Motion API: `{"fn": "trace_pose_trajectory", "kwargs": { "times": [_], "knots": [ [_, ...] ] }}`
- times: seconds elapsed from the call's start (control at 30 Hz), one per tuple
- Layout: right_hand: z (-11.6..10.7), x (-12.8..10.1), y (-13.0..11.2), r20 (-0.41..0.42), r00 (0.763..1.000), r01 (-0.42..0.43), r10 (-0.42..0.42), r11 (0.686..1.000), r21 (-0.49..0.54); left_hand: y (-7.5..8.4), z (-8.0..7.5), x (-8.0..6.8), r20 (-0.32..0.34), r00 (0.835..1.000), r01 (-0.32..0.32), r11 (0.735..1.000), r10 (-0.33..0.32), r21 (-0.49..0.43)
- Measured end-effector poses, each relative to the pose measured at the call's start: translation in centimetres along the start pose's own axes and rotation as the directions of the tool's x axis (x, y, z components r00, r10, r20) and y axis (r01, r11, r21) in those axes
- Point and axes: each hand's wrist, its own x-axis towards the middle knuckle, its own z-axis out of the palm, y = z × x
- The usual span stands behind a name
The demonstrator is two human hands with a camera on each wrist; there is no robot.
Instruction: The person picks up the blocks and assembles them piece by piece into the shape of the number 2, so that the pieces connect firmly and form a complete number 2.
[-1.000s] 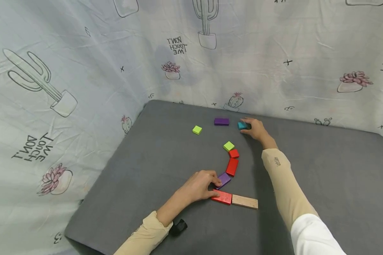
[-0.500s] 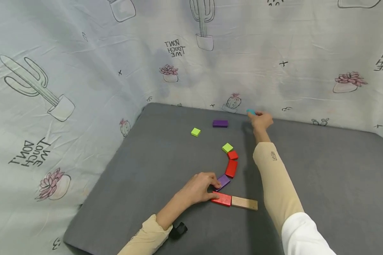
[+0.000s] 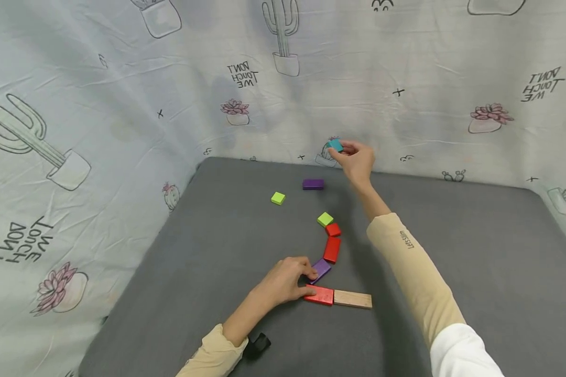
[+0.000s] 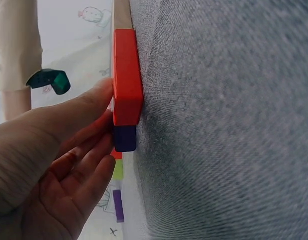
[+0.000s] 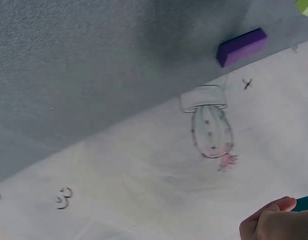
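Loose lime square (image 3: 278,198) sits far left on the grey mat (image 3: 453,251), apart from the rest. Left hand (image 3: 285,280) rests at the curved row, straight fingers touching the purple block (image 3: 320,269) and red block (image 3: 319,295); wood block (image 3: 352,299) butts the red one. Loose purple block (image 3: 313,184) lies beyond. Right hand (image 3: 357,159) was down on the mat a second ago, now raised, fingertips pinching the teal block (image 3: 335,145) in the air above the back edge. Nothing blocks the row's open end at the lime block (image 3: 325,219)
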Motion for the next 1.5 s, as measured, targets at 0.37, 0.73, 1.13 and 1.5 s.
{"fn": "trace_pose_trajectory", "kwargs": {
  "times": [0.37,0.73,1.13,1.5],
  "knots": [
    [-0.1,-3.8,-4.9,0.181,0.965,0.182,-0.189,0.982,0.056,-0.1,-0.1,0.0,-0.007,1.0,0.01,1.0,-0.01,-0.013],
    [0.0,-4.8,-3.1,0.386,0.872,0.309,-0.301,0.95,0.045,-0.1,-0.2,0.2,0.005,1.0,0.012,1.0,-0.012,-0.008],
    [0.3,-6.3,-0.6,0.565,0.74,0.41,-0.366,0.911,0.053,-0.2,-0.2,0.1,0.011,1.0,0.018,1.0,-0.018,-0.011],
    [0.5,-6.5,2.5,0.72,0.653,0.422,-0.235,0.902,-0.088,-0.5,0.2,0.0,-0.015,1.0,-0.016,0.999,0.015,-0.035]
  ]
}}
